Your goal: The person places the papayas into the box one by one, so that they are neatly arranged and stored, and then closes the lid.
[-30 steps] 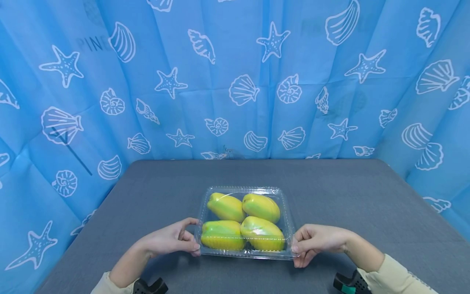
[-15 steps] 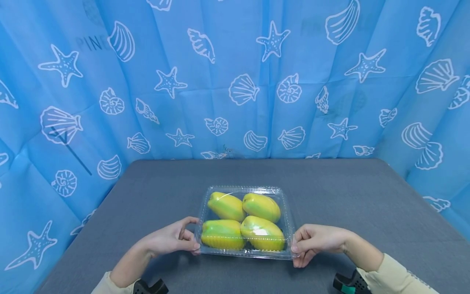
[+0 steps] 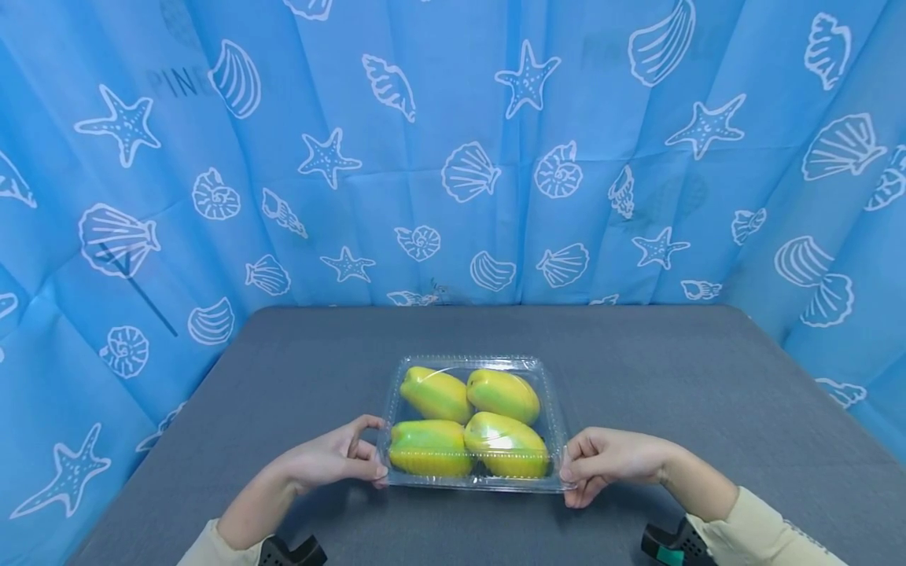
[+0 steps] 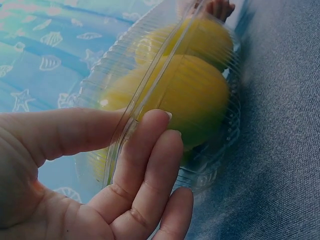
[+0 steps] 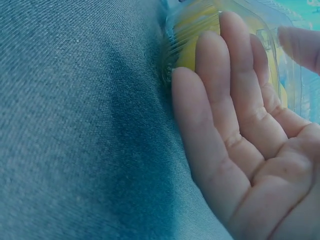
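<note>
A clear plastic clamshell container [image 3: 488,483] with a closed lid sits near the middle of the grey table in the head view. Several yellow-green mangoes [image 3: 502,395] lie inside it in two rows. My left hand [image 3: 336,456] pinches its left front edge; in the left wrist view the thumb is on one side of the rim and the fingers [image 4: 150,150] on the other. On the opposite side, my right hand [image 3: 617,457] pinches the right front corner between thumb and fingers. The fingers [image 5: 212,80] partly hide that corner in the right wrist view.
The grey cloth-covered table [image 3: 318,354] extends around the container. A blue curtain [image 3: 439,118] with white shells and starfish hangs behind and at both sides. Black wrist devices [image 3: 675,542] show at the lower edge, below the cream sleeves.
Both hands and the container have shifted very slightly toward the far side, with the front edge a little higher in the head view. The grips look the same.
</note>
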The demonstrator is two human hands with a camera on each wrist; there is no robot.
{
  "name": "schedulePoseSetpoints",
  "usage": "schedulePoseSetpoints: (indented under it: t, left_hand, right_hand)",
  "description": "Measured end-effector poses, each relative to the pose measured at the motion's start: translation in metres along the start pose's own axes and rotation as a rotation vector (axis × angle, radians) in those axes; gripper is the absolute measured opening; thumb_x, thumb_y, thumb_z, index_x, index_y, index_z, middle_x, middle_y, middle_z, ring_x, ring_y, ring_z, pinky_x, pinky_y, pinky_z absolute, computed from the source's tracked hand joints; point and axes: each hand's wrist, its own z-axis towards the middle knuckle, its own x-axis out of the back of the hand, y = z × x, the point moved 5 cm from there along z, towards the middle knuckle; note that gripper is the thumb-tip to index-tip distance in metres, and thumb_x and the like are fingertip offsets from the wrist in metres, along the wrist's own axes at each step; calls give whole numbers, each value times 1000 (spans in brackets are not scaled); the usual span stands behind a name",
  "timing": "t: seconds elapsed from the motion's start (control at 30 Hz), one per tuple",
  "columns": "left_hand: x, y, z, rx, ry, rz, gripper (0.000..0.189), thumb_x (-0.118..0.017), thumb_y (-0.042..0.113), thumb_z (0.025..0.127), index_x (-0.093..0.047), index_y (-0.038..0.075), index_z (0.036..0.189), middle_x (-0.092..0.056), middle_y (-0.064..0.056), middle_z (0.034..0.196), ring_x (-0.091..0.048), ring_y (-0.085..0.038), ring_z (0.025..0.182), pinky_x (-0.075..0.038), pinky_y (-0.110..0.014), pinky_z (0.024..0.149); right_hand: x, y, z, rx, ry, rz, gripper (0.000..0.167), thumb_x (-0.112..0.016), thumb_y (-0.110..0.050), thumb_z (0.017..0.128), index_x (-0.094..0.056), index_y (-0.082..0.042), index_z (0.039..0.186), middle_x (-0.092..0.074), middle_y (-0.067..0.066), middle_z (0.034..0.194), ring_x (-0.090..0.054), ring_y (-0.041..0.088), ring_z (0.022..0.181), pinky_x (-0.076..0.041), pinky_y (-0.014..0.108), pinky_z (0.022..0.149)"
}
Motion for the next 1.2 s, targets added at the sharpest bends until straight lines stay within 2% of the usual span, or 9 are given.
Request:
schedulePoseSetpoints:
  t: [0.27,0.47,0.53,0.63,0.73,0.97,1.2]
  left_hand:
    - [0,0,-1,2,-3,-1,78,-57,17,92,-1,-7,140,-67,9,84,-66,-9,90,-49,-33,93]
    - [1,-1,0,-5,-21,-11,78,-56,17,92,0,-7,140,-68,9,84,-66,-10,92,-50,-33,94]
    - [1,-1,0,-4,-20,-10,78,-56,18,92,0,-7,140,-68,9,84,-66,-10,91,-50,-33,93]
    - [0,-2,0,1,-17,-9,78,-57,18,92,0,-7,140,-69,8,84,-66,-10,91,-50,-33,93]
    - [0,-2,0,4,-16,-10,80,-57,19,92,1,-7,140,-69,8,85,-66,-10,91,-50,-33,93]
    - [0,-2,0,4,-13,-6,81,-58,20,92,1,-7,141,-69,9,85,-66,-10,91,-50,-34,93]
    - [0,-2,0,5,-10,-7,81,-58,20,92,1,-7,141,-69,8,86,-66,-10,91,-50,-34,94]
  right_hand:
    - [-7,1,0,-29,-86,74,24,-40,-14,99,-63,-11,95,-72,-6,92,-67,2,85,-57,20,74]
    - [-5,2,1,56,-60,53,22,-42,-10,99,-63,-9,92,-72,-7,89,-67,1,83,-56,19,74]
    - [-4,1,1,68,-35,38,22,-44,-10,98,-61,1,89,-72,-7,88,-67,1,81,-57,20,72]
    - [-4,0,2,73,-16,14,35,-45,-10,97,-48,23,87,-72,-7,86,-67,0,79,-56,19,71]
    - [-4,-1,2,80,-8,-8,46,-45,-10,97,-33,35,94,-71,-8,85,-66,-1,78,-56,19,71]
    - [-3,-2,3,101,12,-31,46,-47,-9,95,-33,35,91,-70,-10,81,-65,-1,75,-56,19,70]
    - [0,0,3,68,58,-42,46,-49,-9,93,-32,34,90,-70,-10,78,-65,-1,73,-57,20,68]
